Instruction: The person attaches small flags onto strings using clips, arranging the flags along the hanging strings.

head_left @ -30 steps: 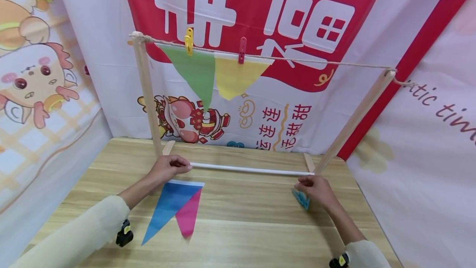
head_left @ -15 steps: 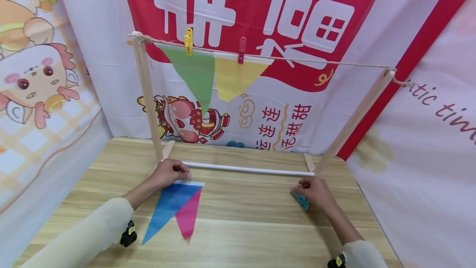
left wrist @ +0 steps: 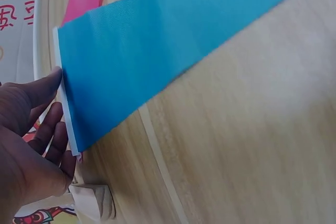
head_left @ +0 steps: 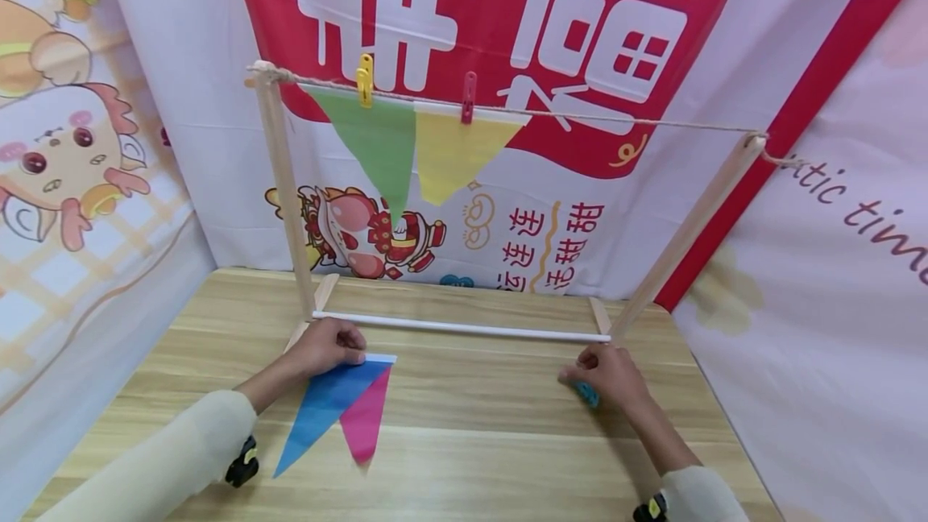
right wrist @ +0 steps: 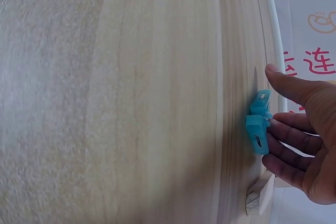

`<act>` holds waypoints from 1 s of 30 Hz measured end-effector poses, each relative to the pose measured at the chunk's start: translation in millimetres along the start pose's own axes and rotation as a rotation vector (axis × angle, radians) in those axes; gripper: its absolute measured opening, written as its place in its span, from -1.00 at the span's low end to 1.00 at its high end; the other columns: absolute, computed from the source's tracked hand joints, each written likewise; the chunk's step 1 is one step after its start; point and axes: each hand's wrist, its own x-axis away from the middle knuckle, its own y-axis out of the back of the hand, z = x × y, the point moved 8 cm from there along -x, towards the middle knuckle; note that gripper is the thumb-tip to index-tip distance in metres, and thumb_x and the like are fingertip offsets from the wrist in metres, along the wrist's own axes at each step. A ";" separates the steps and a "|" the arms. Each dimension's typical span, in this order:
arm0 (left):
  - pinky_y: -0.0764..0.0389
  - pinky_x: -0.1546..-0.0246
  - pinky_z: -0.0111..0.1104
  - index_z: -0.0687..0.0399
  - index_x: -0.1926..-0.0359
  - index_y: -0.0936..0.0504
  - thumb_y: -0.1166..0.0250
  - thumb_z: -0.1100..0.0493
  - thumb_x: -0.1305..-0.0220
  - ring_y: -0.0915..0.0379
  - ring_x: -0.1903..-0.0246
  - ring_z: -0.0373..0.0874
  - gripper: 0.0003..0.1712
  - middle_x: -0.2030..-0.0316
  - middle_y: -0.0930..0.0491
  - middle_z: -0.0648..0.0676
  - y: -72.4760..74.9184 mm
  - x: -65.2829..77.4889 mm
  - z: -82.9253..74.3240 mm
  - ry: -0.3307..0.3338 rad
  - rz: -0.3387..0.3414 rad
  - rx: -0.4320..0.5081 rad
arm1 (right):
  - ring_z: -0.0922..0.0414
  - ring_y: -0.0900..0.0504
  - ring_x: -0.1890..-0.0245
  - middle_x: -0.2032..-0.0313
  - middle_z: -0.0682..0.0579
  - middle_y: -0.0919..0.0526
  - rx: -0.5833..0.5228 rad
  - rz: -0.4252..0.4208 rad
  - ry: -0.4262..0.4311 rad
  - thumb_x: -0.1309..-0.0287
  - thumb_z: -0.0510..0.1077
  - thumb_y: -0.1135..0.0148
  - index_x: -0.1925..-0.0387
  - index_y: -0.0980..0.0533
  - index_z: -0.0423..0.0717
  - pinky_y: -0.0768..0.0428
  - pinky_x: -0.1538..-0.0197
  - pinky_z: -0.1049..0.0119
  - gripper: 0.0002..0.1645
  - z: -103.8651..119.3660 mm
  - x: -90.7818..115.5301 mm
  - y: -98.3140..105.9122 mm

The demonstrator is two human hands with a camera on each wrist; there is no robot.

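From where I stand: counter (head_left: 500, 466) runs back to a cloth (head_left: 478, 31). Near its rear, left post (head_left: 286, 200) and right post (head_left: 689, 232), rod (head_left: 464, 329) between the feet, cord (head_left: 616, 116) between the tops. Toward cord's left: left hanging pennant (head_left: 380, 139) under left clip (head_left: 365, 83), right hanging pennant (head_left: 460, 155) beside it under right clip (head_left: 468, 95). Counter, before left post: top pennant (head_left: 329, 401) partly over under pennant (head_left: 368, 425), which sticks out right. Left grip (head_left: 329, 346) at top pennant's far edge. Loose clip (head_left: 586, 395) before right post, by right grip (head_left: 607, 374).
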 end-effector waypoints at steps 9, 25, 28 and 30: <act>-0.66 0.17 -0.27 0.10 0.20 -0.87 -0.60 0.26 -0.41 -0.62 0.28 -0.14 -0.96 0.31 -0.81 0.00 2.9 3.1 -1.4 -0.088 -0.006 -0.086 | 0.06 -0.74 0.21 0.22 -0.05 -0.84 0.011 -0.012 0.031 -0.20 0.13 -0.76 0.12 -0.78 -0.17 -0.78 0.05 0.03 -0.50 4.4 -0.5 -5.2; -0.61 0.22 -0.38 0.15 0.20 -0.74 -0.48 0.31 -0.52 -0.55 0.28 -0.13 -0.92 0.31 -0.73 0.04 11.1 0.4 -9.3 -0.169 -0.039 -0.108 | 0.13 -0.76 0.26 0.27 -0.04 -0.88 -0.080 -0.010 0.148 -0.30 0.01 -0.69 0.13 -0.82 -0.21 -0.79 0.13 0.17 -0.64 12.5 -5.9 -0.3; -0.61 0.21 -0.36 0.14 0.15 -0.72 -0.42 0.28 -0.59 -0.55 0.26 -0.11 -0.93 0.28 -0.72 0.05 13.0 0.3 -12.2 -0.145 -0.022 -0.101 | 0.16 -0.77 0.30 0.30 -0.03 -0.88 -0.130 -0.047 0.256 -0.33 0.08 -0.66 0.14 -0.82 -0.19 -0.76 0.19 0.22 -0.61 2.7 -15.6 -1.0; -0.59 0.20 -0.33 0.12 0.13 -0.70 -0.39 0.26 -0.62 -0.53 0.25 -0.09 -0.93 0.27 -0.70 0.06 14.7 1.1 -14.9 -0.124 -0.004 -0.094 | 0.19 -0.75 0.33 0.32 0.00 -0.88 -0.148 -0.076 0.310 -0.35 0.16 -0.62 0.13 -0.82 -0.18 -0.74 0.23 0.27 -0.55 -3.6 -20.3 -1.1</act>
